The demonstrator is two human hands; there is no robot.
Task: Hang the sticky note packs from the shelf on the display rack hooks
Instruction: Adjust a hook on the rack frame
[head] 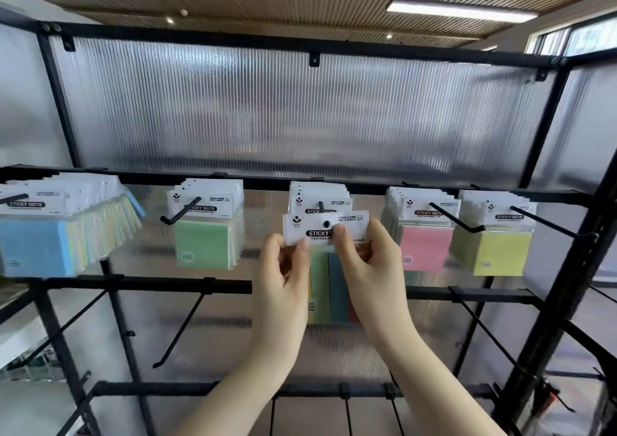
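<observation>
Now, going from left to right, the display rack (300, 40) carries blue packs (36, 245) at the far left of the frame, then green packs (203, 243) on a hook (180, 214). At the centre, the left hand (283, 268) and the right hand (364, 262) each pinch the white header of a sticky note pack (325, 227), fingers clamped on its lower edge. The hole of the pack sits on the tip of the middle hook (321, 206). Right of it hang pink packs (422, 245) and yellow packs (497, 252).
</observation>
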